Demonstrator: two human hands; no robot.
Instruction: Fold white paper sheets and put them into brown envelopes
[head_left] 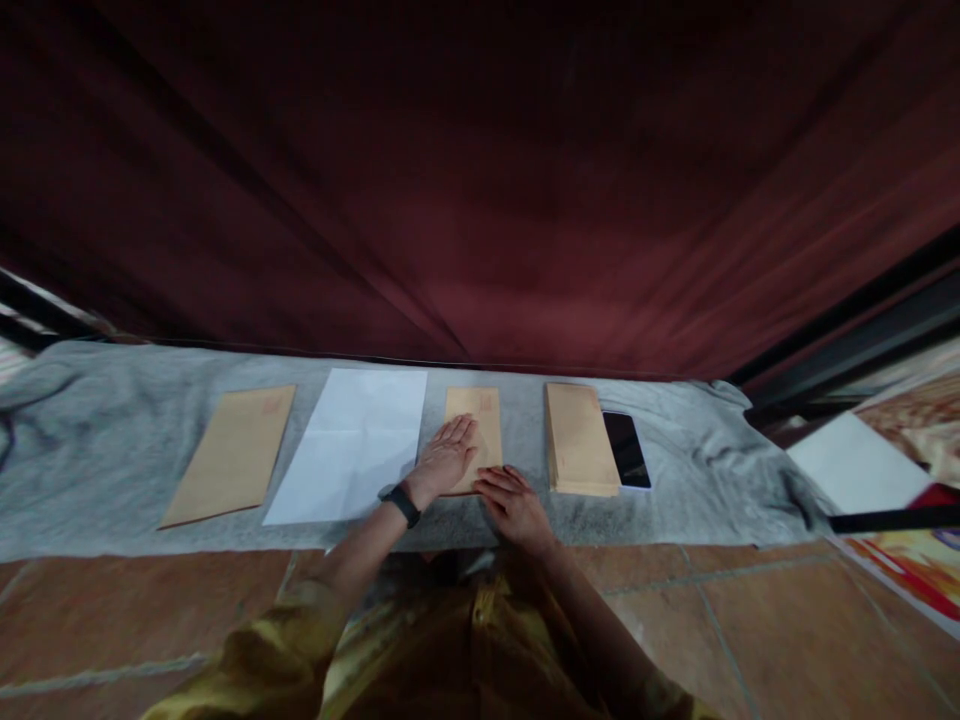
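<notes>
A brown paper envelope (pixel 488 425) with a small reddish print at its upper right lies in front of me. My left hand (pixel 448 452) rests flat across its middle, fingers stretched out and holding nothing. On the lower right edge of the same envelope lie the fingertips of my right hand (pixel 511 500), slightly bent, with the thumb hidden. Just left of this envelope is a white sheet of paper (pixel 360 440) with a crease across it. Right of my hands stands a stack of brown envelopes (pixel 581 435).
Another brown envelope (pixel 232 450) lies at the far left. A dark-screened phone (pixel 626 450) touches the stack's right side. Grey cloth (pixel 697 460) covers the narrow surface, and a dark red curtain (pixel 480 250) hangs behind it. White board-like sheet (pixel 859 463) is at right.
</notes>
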